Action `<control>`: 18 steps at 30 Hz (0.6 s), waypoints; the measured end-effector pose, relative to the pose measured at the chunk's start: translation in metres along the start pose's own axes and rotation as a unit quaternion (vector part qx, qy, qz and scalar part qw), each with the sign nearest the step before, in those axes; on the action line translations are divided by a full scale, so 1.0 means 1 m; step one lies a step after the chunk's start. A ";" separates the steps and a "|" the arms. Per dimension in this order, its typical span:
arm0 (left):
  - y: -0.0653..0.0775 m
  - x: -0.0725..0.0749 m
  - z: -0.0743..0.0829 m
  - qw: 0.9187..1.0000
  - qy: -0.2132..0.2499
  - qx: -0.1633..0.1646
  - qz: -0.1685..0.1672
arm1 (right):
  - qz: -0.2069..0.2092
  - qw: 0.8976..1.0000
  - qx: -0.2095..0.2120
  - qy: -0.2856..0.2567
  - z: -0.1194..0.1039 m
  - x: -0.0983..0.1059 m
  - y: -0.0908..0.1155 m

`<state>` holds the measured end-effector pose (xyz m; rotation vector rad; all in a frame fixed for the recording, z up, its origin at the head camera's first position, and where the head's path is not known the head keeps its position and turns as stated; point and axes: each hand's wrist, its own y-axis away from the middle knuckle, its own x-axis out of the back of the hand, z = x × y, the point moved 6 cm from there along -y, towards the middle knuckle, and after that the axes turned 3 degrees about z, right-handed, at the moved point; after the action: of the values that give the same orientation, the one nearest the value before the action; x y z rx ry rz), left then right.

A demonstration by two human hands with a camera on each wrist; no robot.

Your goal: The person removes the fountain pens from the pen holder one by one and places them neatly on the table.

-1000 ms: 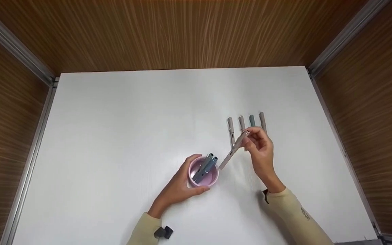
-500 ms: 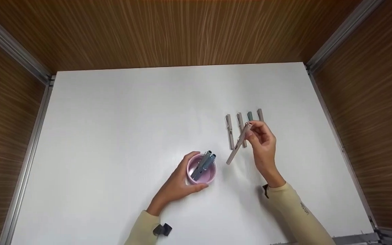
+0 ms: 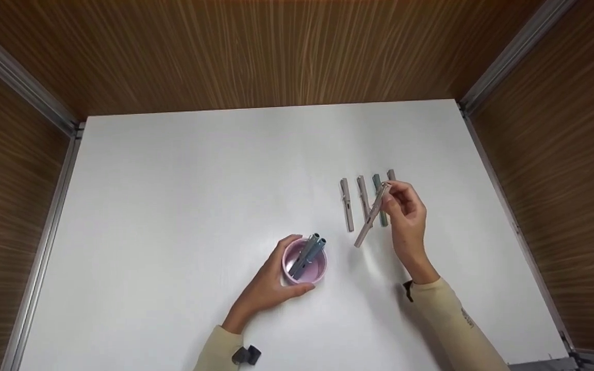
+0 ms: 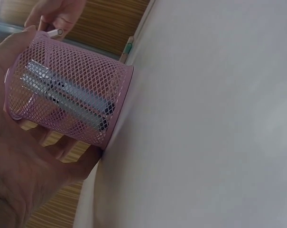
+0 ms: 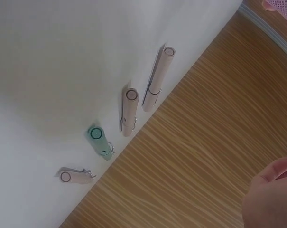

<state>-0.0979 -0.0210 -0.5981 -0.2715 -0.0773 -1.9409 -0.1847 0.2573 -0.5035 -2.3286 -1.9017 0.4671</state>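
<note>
Right hand [image 3: 405, 219] pinches beige pen [image 3: 370, 219], free end left of grip; left hand [image 3: 270, 282] grips pink mesh cup [image 4: 93, 61], two pens [image 3: 314, 253] inside.

Pink mesh cup [image 3: 319, 269] with its mouth up, two blue-grey pens [image 3: 314, 252] leaning together inside, tips poking over the far right rim! To its right, a pale greyish-pink pen [image 3: 371, 217] is up and slanting, clip end far. Beyond, a row, left to right: pale pen [image 3: 347, 208], another pale pen [image 3: 363, 191], green pen [image 3: 377, 182], then a half-hidden pale one [image 3: 391, 174].
</note>
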 end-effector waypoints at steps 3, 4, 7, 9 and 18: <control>-0.003 0.004 0.002 1.000 -0.005 -0.002 0.001 | 0.007 1.000 -0.006 0.002 0.000 0.000 -0.005; -0.002 0.003 0.002 1.000 -0.004 0.000 0.000 | 0.010 1.000 -0.008 0.007 0.000 0.001 -0.004; -0.001 0.002 0.001 1.000 0.000 0.001 0.002 | 0.010 1.000 -0.012 0.010 0.001 0.003 -0.003; -0.002 0.002 0.001 1.000 0.002 0.004 0.002 | 0.010 1.000 -0.011 0.008 0.000 0.004 -0.004; -0.005 0.002 0.001 1.000 -0.002 -0.001 0.006 | 0.008 0.999 -0.023 0.027 0.001 0.008 -0.010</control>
<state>-0.1026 -0.0205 -0.5962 -0.2762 -0.0771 -1.9291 -0.1931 0.2668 -0.5028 -2.3605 -1.8920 0.3624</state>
